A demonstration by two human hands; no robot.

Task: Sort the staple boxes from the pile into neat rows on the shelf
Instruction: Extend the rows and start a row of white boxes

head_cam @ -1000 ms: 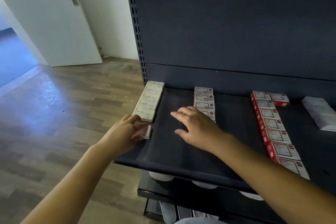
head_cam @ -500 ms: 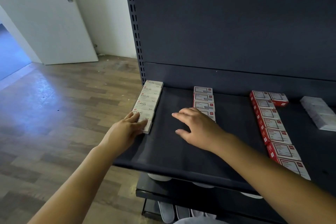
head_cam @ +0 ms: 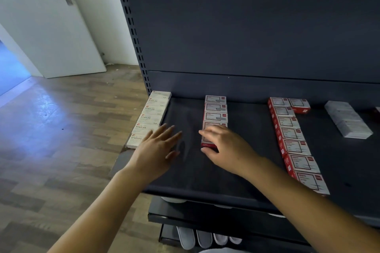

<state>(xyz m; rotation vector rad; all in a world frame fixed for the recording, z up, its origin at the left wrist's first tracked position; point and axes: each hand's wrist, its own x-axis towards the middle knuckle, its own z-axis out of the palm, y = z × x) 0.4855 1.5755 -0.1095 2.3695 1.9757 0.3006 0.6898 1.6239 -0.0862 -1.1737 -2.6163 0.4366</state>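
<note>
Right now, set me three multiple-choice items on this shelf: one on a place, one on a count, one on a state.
1. Where does the row of white STAPLES boxes lie on the shelf?
A. along its left edge
B. at its right end
C. on the floor

2. How many boxes does that white row hold?
A. three
B. six
C. ten

3. How is the left hand?
A. gripping a box
B. clenched in a fist
C. fingers straight, holding nothing

Answers: 1 A, the row runs beside the slotted upright; 2 B, six labelled tops show; 3 C, the fingers are spread flat over the shelf.
</note>
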